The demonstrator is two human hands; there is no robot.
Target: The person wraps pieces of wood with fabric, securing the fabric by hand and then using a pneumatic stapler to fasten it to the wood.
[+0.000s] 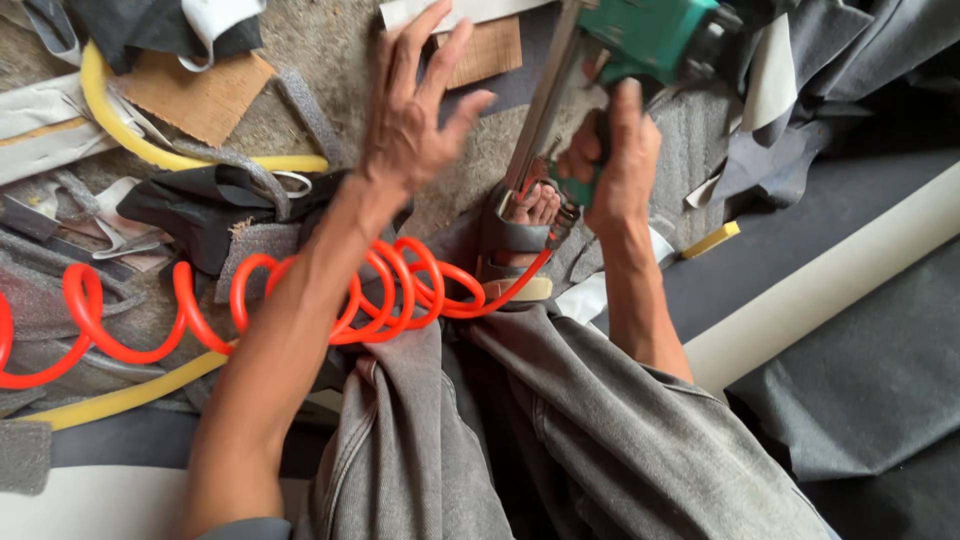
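Green-bodied and metal-railed, the staple gun sits at the top centre, gripped around its handle by the right hand, fingers closed tight. Its long rail slants from upper right down to lower left, toward a sandalled foot. The left hand hovers spread open, empty, above the orange coiled hose.

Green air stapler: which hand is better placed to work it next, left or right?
Right, most likely. The right hand already grips the green air stapler by its handle. The left hand is open and empty, fingers spread above the floor, apart from the tool.
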